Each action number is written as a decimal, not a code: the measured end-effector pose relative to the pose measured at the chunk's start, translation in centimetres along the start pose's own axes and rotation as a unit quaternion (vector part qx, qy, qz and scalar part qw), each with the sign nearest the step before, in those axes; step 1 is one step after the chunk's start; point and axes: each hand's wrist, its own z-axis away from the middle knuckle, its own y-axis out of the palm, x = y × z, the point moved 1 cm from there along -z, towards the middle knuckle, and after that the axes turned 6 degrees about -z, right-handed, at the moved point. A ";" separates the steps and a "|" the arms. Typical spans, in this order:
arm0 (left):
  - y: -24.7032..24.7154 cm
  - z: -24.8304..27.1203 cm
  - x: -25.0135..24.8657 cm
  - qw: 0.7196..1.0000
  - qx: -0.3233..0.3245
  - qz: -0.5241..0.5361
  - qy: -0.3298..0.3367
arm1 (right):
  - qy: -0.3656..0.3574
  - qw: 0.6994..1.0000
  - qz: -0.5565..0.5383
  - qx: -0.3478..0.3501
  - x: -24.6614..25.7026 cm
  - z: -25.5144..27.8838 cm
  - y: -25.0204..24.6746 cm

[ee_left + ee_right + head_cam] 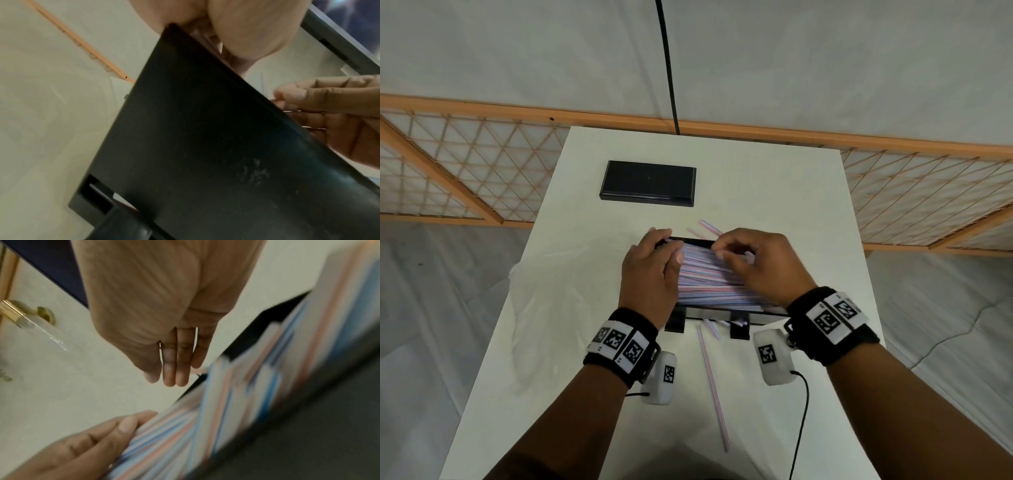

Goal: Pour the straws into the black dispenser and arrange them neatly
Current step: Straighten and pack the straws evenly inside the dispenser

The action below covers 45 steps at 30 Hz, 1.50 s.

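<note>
Open black plastic dispenser (736,313) sits mid white table (571,308), packed w/ red- and blue-striped straws (709,277). Left hand (650,274) presses straight fingers on the straws' left ends. Right hand (760,267) curls fingers over their right side; actual pinch can't tell. Flat black lid (649,183) lies beyond the dispenser; loose striped straw (714,387) just in front.

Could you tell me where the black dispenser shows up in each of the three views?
Head: black dispenser at centre, mostly hidden under both hands and the straws.
Left wrist: its dark outer wall fills the middle and lower right.
Right wrist: its blurred rim at right, behind the straws.
Shared landmark: the striped straws.
</note>
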 end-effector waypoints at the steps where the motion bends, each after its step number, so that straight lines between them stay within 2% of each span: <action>1: -0.1 0.0 0.0 1.000 0.005 0.001 0.008 | 0.011 1.000 -0.006 0.004 0.0 0.1 -0.7; 5: -0.3 0.0 0.0 0.999 0.008 0.046 -0.006 | 0.059 0.994 0.013 0.094 0.1 0.5 -2.4; 9: -0.6 -0.2 -0.2 0.997 -0.005 0.069 -0.032 | 0.058 0.996 0.045 0.056 0.6 1.5 -4.4; 10: -0.6 -0.3 -0.2 0.998 -0.008 0.064 -0.028 | 0.067 0.993 0.064 0.069 0.7 2.0 -5.0; 12: -0.8 -0.3 -0.2 0.999 -0.011 0.045 -0.005 | 0.097 0.973 0.162 0.130 0.3 3.3 -5.6; 14: -0.6 -0.4 -0.2 0.999 -0.013 0.025 0.017 | 0.137 0.938 0.270 0.168 0.1 4.6 -5.5; 16: -0.2 -0.2 -0.2 1.000 0.000 -0.004 0.023 | 0.156 0.922 0.313 0.168 0.1 5.7 -4.8; 19: 0.6 0.2 -0.2 0.994 0.059 -0.091 0.027 | 0.150 0.916 0.337 0.160 0.3 6.8 -3.2; 24: 0.5 -0.2 -0.3 0.976 0.137 -0.166 0.046 | 0.170 0.913 0.353 0.115 0.0 7.7 -0.6; 27: 0.5 -0.1 -0.3 0.974 0.148 -0.171 0.033 | 0.169 0.932 0.315 0.054 0.0 8.1 -1.0; 31: 0.5 -0.1 -0.7 0.969 0.154 -0.192 0.011 | 0.141 0.960 0.210 -0.123 0.5 9.5 -2.9; 34: 0.5 -0.1 -1.3 0.958 0.167 -0.232 -0.004 | 0.165 0.950 0.100 -0.246 -0.2 11.1 -2.4; 36: 0.7 -0.4 -1.6 0.954 0.177 -0.241 -0.011 | 0.242 0.924 -0.008 -0.294 -2.1 12.2 -1.0; 38: 1.0 -0.8 -1.7 0.952 0.184 -0.242 -0.014 | 0.356 0.881 -0.134 -0.280 -4.5 13.2 0.7; 41: 1.0 -1.4 -1.5 0.953 0.186 -0.237 -0.010 | 0.514 0.793 -0.304 -0.119 -6.4 13.6 4.6; 43: 1.1 -1.6 -1.4 0.956 0.184 -0.230 -0.007 | 0.544 0.735 -0.402 -0.058 -7.2 13.2 7.4; 45: 1.1 -1.7 -1.3 0.958 0.176 -0.228 -0.003 | 0.547 0.681 -0.481 -0.067 -7.7 11.9 9.8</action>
